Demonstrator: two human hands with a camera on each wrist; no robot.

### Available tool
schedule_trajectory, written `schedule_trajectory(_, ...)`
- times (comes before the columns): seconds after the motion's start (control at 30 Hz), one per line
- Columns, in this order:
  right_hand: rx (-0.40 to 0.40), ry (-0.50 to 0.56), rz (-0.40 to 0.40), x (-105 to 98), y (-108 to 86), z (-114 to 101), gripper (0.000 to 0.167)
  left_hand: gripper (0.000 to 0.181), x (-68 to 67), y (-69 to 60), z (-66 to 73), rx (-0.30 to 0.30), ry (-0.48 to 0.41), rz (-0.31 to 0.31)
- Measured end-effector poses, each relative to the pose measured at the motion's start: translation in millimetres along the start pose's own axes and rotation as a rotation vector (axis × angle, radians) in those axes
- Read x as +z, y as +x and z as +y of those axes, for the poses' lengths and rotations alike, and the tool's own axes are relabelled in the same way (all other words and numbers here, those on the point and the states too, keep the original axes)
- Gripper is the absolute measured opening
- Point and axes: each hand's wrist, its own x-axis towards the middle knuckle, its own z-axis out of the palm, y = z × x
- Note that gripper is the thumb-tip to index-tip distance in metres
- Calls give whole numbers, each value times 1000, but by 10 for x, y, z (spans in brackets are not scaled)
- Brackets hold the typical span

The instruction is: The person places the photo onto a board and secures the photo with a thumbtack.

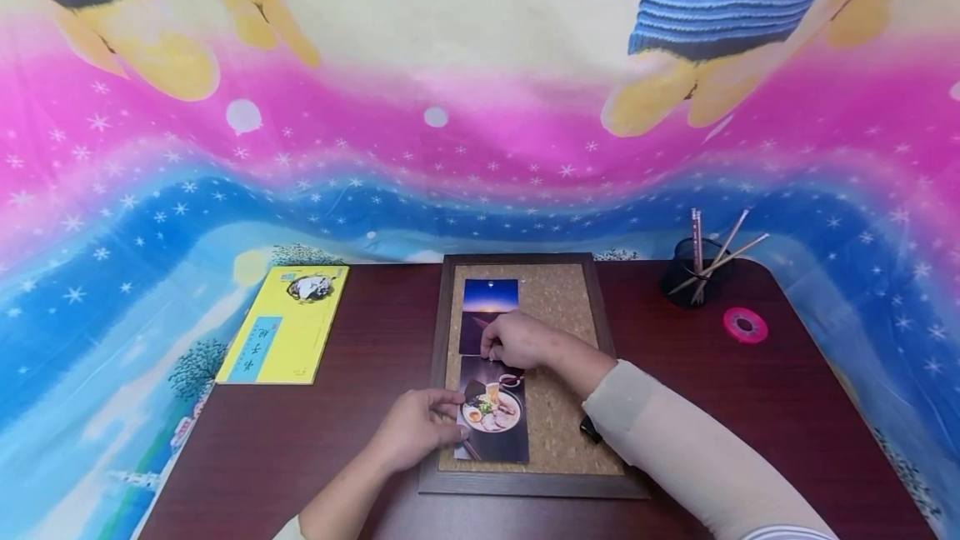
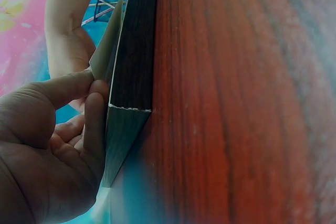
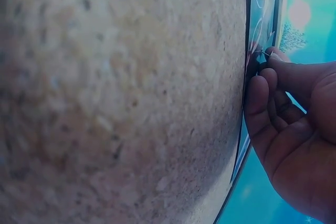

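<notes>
A framed cork board point(image 1: 562, 290) lies on the table. On its left half, a sunset photo point(image 1: 491, 300) sits above a photo of a ramen bowl point(image 1: 502, 445). My left hand point(image 1: 416, 427) pinches the ramen photo's left edge between thumb and fingers; the left wrist view has this photo point(image 2: 106, 51) standing slightly off the board. At the ramen photo's top edge, my right hand point(image 1: 525, 340) pinches a small thin pin point(image 3: 266, 54) between thumb and forefinger. Whether its point is in the cork is hidden. Another pin point(image 1: 491, 283) shows at the sunset photo's top.
A yellow book point(image 1: 300, 340) lies at the left. Back right stands a black mesh holder point(image 1: 682, 282) with several pencils, beside a pink round container point(image 1: 746, 325). A small black object point(image 1: 591, 429) is partly covered by my right sleeve. A patterned cloth hangs behind the table.
</notes>
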Motion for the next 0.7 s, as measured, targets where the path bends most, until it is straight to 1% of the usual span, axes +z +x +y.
schedule_trajectory(0.23, 20, -31, -6, -3, 9, -13, 15, 50, 0, -6, -11, 3, 4, 4)
schedule_trajectory(0.43, 26, -46, -17, -4, 0, -22, 14, 50, -3, -3, -18, 3, 11, -5)
schedule_trajectory(0.53, 29, -52, -16, -2, 0, -19, 15, 51, -8, -1, -12, 5, 20, -10)
schedule_trajectory(0.7, 29, -63, -12, -3, 0, -22, 15, 50, -15, 1, 15, 14, 63, -10)
